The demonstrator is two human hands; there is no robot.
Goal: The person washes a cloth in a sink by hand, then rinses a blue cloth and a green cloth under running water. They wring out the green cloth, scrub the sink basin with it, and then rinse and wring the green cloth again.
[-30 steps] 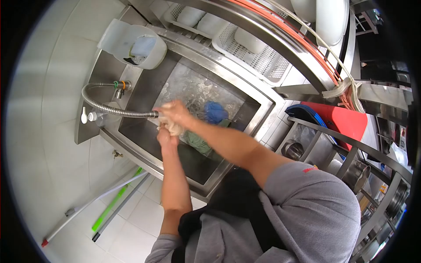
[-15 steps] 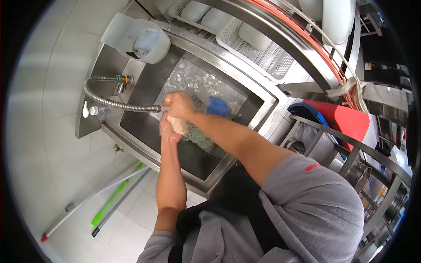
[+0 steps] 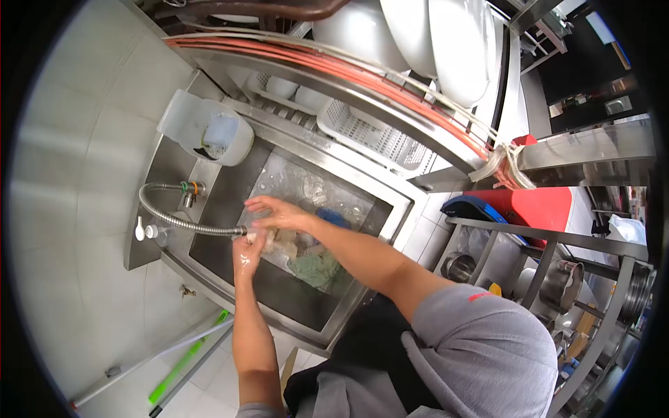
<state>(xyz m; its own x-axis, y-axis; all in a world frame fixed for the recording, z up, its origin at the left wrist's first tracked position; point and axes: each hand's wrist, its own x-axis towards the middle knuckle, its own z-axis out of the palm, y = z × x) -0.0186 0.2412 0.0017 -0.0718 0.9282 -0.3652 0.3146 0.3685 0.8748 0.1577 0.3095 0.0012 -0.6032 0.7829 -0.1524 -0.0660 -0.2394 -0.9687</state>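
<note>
Water runs from the flexible metal spout [image 3: 202, 228] over my left hand [image 3: 247, 255], which is wet, with its thumb apart from its fingers. Just above it my right hand [image 3: 280, 213] is open, fingers stretched toward the spout's end. Beside my left hand, a cream cloth [image 3: 282, 249] lies in the water of the steel sink [image 3: 230, 268]; neither hand visibly grips it. A green cloth [image 3: 315, 267] is nearer to me. Part of a blue cloth [image 3: 333, 217] shows beyond my right forearm.
A white container [image 3: 237, 143] stands at the sink's far left corner. White perforated baskets [image 3: 369, 139] sit behind the sink. Orange hoses [image 3: 334, 66] run along the steel rail above. A pot rack [image 3: 543, 275] stands at right; poles [image 3: 185, 366] lean at lower left.
My hands have moved apart, and the cream cloth that was between them now lies in the sink. My right hand has opened. The view has shifted, showing more of the upper shelf.
</note>
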